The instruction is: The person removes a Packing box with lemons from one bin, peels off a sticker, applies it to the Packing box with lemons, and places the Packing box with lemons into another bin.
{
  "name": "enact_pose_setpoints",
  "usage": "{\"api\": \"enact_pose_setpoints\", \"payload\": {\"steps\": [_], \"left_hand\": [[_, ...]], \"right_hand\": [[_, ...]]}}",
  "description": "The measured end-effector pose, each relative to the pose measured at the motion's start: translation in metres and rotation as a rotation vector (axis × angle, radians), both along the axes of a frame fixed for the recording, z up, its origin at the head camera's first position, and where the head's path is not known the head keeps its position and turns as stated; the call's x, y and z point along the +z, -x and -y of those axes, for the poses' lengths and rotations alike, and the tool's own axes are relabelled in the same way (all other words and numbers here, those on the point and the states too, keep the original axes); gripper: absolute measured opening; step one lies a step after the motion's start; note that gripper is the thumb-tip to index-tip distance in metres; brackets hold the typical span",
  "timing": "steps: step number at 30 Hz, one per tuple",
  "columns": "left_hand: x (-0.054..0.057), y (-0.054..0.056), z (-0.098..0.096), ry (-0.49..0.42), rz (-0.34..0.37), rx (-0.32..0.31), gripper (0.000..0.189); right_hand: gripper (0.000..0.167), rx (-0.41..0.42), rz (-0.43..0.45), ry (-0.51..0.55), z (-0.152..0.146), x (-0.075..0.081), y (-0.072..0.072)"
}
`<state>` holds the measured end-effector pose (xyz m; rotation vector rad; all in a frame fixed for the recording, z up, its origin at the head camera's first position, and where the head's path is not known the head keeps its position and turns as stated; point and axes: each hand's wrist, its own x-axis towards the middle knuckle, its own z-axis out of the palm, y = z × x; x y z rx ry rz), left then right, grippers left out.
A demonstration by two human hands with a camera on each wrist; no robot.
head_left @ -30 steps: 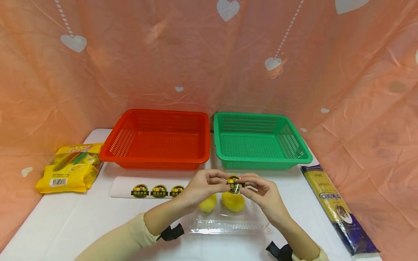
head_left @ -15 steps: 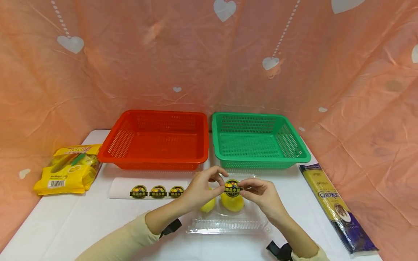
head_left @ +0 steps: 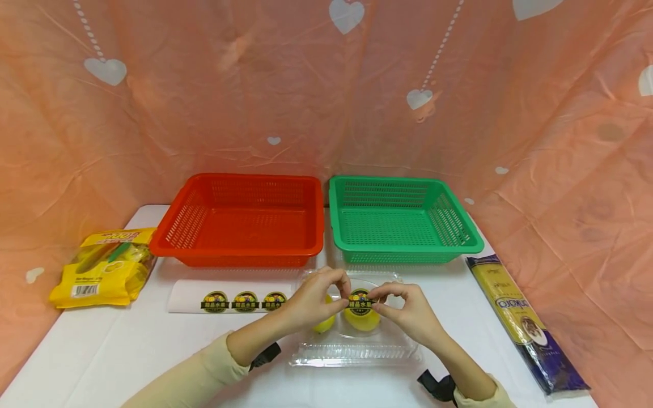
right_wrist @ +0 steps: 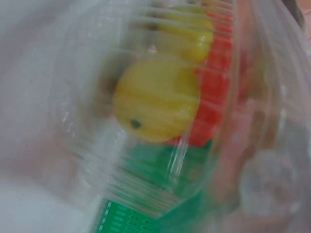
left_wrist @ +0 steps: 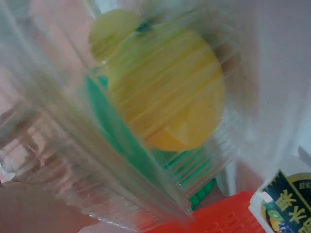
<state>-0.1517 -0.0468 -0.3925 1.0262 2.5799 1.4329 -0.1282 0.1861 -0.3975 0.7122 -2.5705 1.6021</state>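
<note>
A round black-and-gold fruit label (head_left: 360, 304) is above a clear plastic clamshell box (head_left: 357, 353) in the head view. My left hand (head_left: 318, 300) pinches its left edge between thumb and index finger. At its right edge, my right hand (head_left: 412, 313) pinches it the same way. Two yellow fruits sit inside the box; the right one (head_left: 363, 323) is partly behind the label, the left one (head_left: 324, 324) partly behind my left hand. The left wrist view shows a yellow fruit (left_wrist: 167, 92) through the ribbed plastic, blurred. Whether the label touches the lid, I cannot tell.
A white backing strip (head_left: 186, 296) with several matching labels lies left of the box. Behind stand a red basket (head_left: 240, 256) and a green basket (head_left: 408, 250). A yellow packet (head_left: 104, 275) lies far left, a gold-and-purple packet (head_left: 528, 326) far right.
Both hands have brought the label slightly down toward the box, and its printed face now shows flatter. My left index finger lifted from the label half a second ago and is back at its edge.
</note>
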Motion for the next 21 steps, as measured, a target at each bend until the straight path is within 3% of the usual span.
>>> {"api": "enact_pose_setpoints", "payload": {"steps": [9, 21], "left_hand": [[-0.004, 0.000, 0.001, 0.013, 0.003, 0.030, 0.025], [-0.011, -0.002, -0.001, 0.014, -0.108, 0.071, 0.025]], "right_hand": [[0.017, -0.013, -0.017, -0.012, 0.002, -0.004, 0.000], [0.021, -0.055, -0.105, -0.018, 0.006, -0.009, -0.001]]}}
